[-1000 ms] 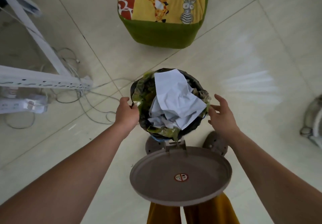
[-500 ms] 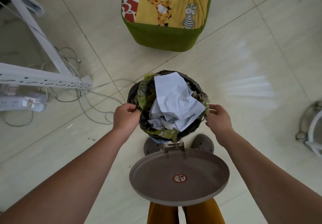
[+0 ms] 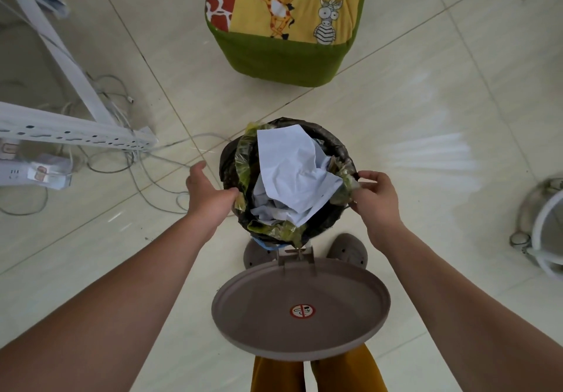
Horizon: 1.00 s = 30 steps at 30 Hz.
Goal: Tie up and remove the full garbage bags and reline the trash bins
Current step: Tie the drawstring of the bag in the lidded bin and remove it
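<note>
A small pedal bin stands on the tiled floor, its brown lid flipped open toward me. A black garbage bag lines the bin and is stuffed with crumpled white paper and yellow-green plastic. My left hand is at the bag's left rim, thumb spread away and fingertips touching the edge. My right hand pinches the bag's right edge between thumb and fingers. The bin's body is hidden under the bag and lid.
A green and yellow giraffe-print cushion sits beyond the bin. White rack legs, a power strip and loose cables lie to the left. A white round frame is at the right edge. My slippers flank the bin's base.
My left hand has loosened from the bag's rim, with the thumb now spread out. My right hand has closed onto the right edge of the bag.
</note>
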Each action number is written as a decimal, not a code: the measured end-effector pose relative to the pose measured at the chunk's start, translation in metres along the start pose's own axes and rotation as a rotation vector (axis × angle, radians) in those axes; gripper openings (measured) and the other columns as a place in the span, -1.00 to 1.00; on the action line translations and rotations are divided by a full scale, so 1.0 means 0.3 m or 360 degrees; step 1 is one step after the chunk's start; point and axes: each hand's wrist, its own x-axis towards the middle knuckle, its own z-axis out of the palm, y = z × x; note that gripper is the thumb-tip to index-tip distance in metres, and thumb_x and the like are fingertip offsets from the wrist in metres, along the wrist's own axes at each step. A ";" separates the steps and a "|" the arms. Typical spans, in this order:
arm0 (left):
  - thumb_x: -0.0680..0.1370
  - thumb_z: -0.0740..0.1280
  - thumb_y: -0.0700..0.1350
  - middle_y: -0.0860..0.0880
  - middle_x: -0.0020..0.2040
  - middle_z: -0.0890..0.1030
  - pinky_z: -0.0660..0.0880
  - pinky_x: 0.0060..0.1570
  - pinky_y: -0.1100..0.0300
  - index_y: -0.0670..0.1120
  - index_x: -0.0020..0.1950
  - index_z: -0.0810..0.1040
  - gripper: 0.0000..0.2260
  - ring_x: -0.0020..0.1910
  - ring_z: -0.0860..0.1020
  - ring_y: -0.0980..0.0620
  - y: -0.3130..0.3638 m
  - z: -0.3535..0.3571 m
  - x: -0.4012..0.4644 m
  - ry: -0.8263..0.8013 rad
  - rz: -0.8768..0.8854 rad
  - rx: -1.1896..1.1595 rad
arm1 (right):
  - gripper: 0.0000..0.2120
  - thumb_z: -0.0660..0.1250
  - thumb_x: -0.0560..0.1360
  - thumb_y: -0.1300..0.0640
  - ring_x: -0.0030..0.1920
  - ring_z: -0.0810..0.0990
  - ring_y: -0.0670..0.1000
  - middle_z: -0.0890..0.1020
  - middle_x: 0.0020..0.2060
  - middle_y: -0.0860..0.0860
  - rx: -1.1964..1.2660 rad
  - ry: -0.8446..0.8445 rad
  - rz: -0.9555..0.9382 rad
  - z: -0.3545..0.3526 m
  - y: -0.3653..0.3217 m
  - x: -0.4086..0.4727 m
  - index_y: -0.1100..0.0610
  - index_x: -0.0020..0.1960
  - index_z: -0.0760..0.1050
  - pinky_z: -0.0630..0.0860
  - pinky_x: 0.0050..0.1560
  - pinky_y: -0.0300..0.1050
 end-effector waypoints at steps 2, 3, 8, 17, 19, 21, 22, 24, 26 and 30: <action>0.46 0.45 -0.24 -0.03 0.47 0.28 0.36 0.05 0.21 0.08 0.56 -0.03 -0.14 0.34 0.36 -0.03 0.013 -0.008 0.019 -0.0104 -0.0047 -0.0052 | -0.66 0.26 0.50 0.22 -0.11 0.56 0.02 0.53 -0.08 0.05 0.0126 -0.0056 0.0067 -0.002 -0.019 0.005 0.02 0.26 0.39 0.56 0.03 0.06; 0.45 0.45 -0.25 -0.04 0.38 0.40 0.38 0.05 0.17 0.09 0.56 -0.09 -0.10 0.28 0.42 -0.04 0.018 -0.011 0.027 -0.0160 -0.0073 -0.0072 | -0.64 0.23 0.50 0.20 -0.08 0.56 0.00 0.54 -0.08 0.03 0.0194 -0.0101 0.0102 -0.003 -0.029 0.008 0.01 0.28 0.38 0.56 -0.01 -0.02; 0.44 0.46 -0.27 -0.05 -0.05 0.53 0.39 -0.29 0.24 0.04 0.55 -0.01 -0.14 -0.10 0.53 0.02 0.045 -0.008 0.034 -0.0172 -0.0091 0.0008 | -0.90 0.29 0.55 0.03 -0.10 0.64 0.01 0.66 -0.16 0.00 0.0046 -0.0212 0.0096 -0.001 -0.069 0.028 0.01 -0.04 0.56 0.58 0.01 -0.01; 0.52 0.30 -0.24 0.02 -0.13 0.65 0.55 -0.33 0.28 0.02 0.03 0.60 -0.80 -0.21 0.64 0.07 0.090 0.009 -0.083 0.0002 0.0281 -0.0242 | -0.84 0.25 0.49 0.32 -0.28 0.43 0.09 0.49 -0.36 0.03 -0.0240 -0.0224 -0.0115 -0.018 -0.091 -0.008 0.12 -0.19 0.50 0.43 -0.18 0.00; 0.49 0.27 -0.27 -0.05 -0.05 0.62 0.56 -0.13 0.18 -0.03 -0.05 0.60 -0.82 -0.11 0.60 0.01 0.096 0.007 -0.098 0.0179 0.0427 -0.0151 | -0.86 0.22 0.46 0.29 -0.30 0.41 0.08 0.48 -0.36 0.07 -0.0253 -0.0217 -0.0103 -0.023 -0.093 -0.017 0.13 -0.25 0.45 0.39 -0.21 0.00; 0.46 0.31 -0.25 -0.05 0.00 0.56 0.48 -0.16 0.24 -0.03 -0.09 0.56 -0.87 -0.11 0.56 0.05 0.108 0.011 -0.098 0.0235 0.0443 -0.0118 | -0.89 0.24 0.45 0.23 -0.31 0.40 0.08 0.48 -0.36 0.05 -0.0249 -0.0213 -0.0114 -0.019 -0.102 -0.017 0.11 -0.25 0.41 0.36 -0.24 -0.06; 0.45 0.33 -0.21 -0.02 -0.03 0.55 0.43 -0.23 0.27 0.00 -0.10 0.52 -0.89 -0.14 0.55 0.09 0.117 0.015 -0.094 0.0217 0.0406 -0.0126 | -0.91 0.27 0.46 0.19 -0.31 0.43 0.07 0.50 -0.32 0.02 -0.0243 -0.0203 -0.0130 -0.014 -0.108 -0.013 0.09 -0.21 0.41 0.38 -0.25 -0.10; 0.47 0.38 -0.11 0.04 -0.10 0.54 0.40 -0.30 0.26 0.01 -0.05 0.47 -0.88 -0.19 0.54 0.11 0.139 0.024 -0.078 0.0149 0.0313 -0.0136 | -0.92 0.34 0.49 0.09 -0.23 0.55 0.00 0.56 -0.20 -0.03 -0.0242 -0.0178 -0.0160 0.001 -0.120 0.008 0.02 -0.06 0.45 0.46 -0.25 -0.17; 0.52 0.37 -0.06 0.04 -0.12 0.56 0.45 -0.26 0.22 0.01 0.06 0.48 -0.85 -0.18 0.56 0.08 0.153 0.033 -0.062 0.0107 0.0300 -0.0075 | -0.82 0.36 0.52 0.03 -0.22 0.57 -0.02 0.57 -0.19 -0.02 -0.0333 -0.0179 -0.0188 0.012 -0.126 0.035 -0.03 0.10 0.46 0.51 -0.24 -0.17; 0.60 0.25 -0.15 -0.05 -0.09 0.65 0.53 -0.10 0.17 -0.07 0.03 0.60 -0.86 -0.11 0.60 0.01 0.163 0.041 -0.074 0.0190 0.0467 -0.0157 | -0.88 0.28 0.58 0.14 -0.33 0.52 -0.06 0.57 -0.34 -0.06 -0.0369 -0.0121 -0.0385 0.019 -0.126 0.042 0.04 0.00 0.59 0.46 -0.25 -0.21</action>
